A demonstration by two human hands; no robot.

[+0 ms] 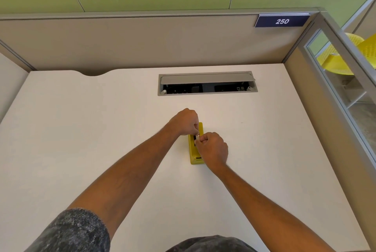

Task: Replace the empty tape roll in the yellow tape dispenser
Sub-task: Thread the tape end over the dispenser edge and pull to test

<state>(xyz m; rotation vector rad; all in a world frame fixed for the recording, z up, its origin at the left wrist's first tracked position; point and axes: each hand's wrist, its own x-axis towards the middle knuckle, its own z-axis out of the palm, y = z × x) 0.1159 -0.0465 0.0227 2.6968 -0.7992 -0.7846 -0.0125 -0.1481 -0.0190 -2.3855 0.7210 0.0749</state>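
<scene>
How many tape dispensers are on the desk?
1. The yellow tape dispenser lies mid-desk, under the left hand and right hand. Nothing else could hide another.

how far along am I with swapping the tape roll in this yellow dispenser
Early to middle. Done: the yellow dispenser lies on the desk, within reach. In hand: your left hand and right hand pinch something small and pale at its dark central slot; whether that is the roll, I cannot tell. Left: no spare roll is in view, so fitting a new one seems still to come.
</scene>
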